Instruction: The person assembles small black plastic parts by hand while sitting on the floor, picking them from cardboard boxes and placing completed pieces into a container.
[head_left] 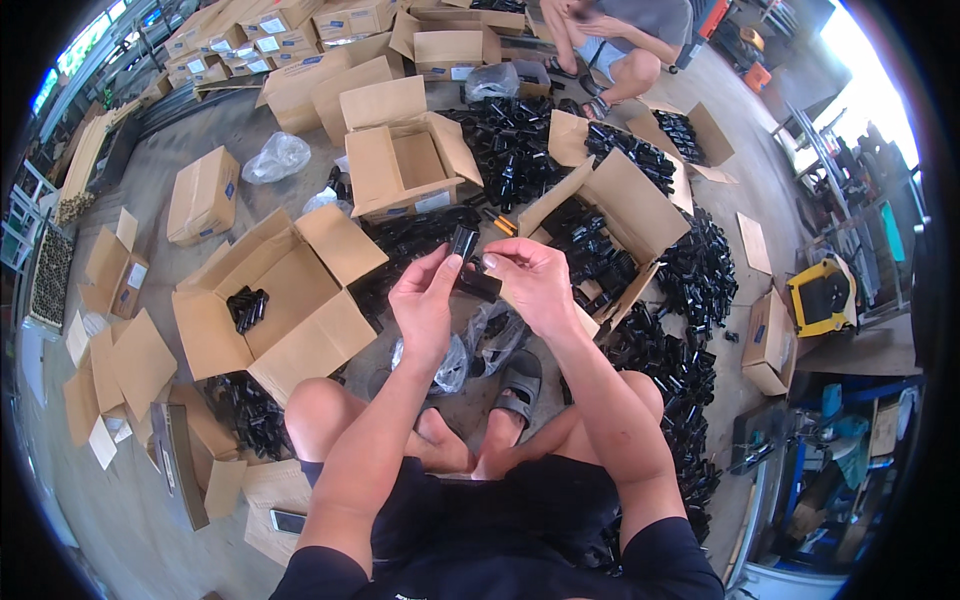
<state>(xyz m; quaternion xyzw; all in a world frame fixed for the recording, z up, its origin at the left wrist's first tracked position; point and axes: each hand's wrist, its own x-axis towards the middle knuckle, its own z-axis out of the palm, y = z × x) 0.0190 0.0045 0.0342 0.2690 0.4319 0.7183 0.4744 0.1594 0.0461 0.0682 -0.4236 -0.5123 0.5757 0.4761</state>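
Note:
In front of me my left hand (423, 298) grips a black tubular fitting (478, 284), thumb on top, one end pointing up and a branch reaching right. My right hand (535, 283) is closed in a pinch close beside that fitting. Whatever its fingertips hold, if anything, is too small to tell. To the left, an open cardboard box (215, 325) has a few black fittings (246, 308) on its bottom. At the right, another open box (635, 205) is filled with many black fittings (590, 245). Orange-handled tools (500, 222) lie just beyond my hands.
Loose black fittings (700, 270) are heaped along my right. Clear plastic bags (450, 362) lie by my feet. Another open carton (405, 165) stands ahead; a closed one (202, 195) is at left. Someone (625, 45) crouches at the far side. A phone (288, 521) rests on cardboard.

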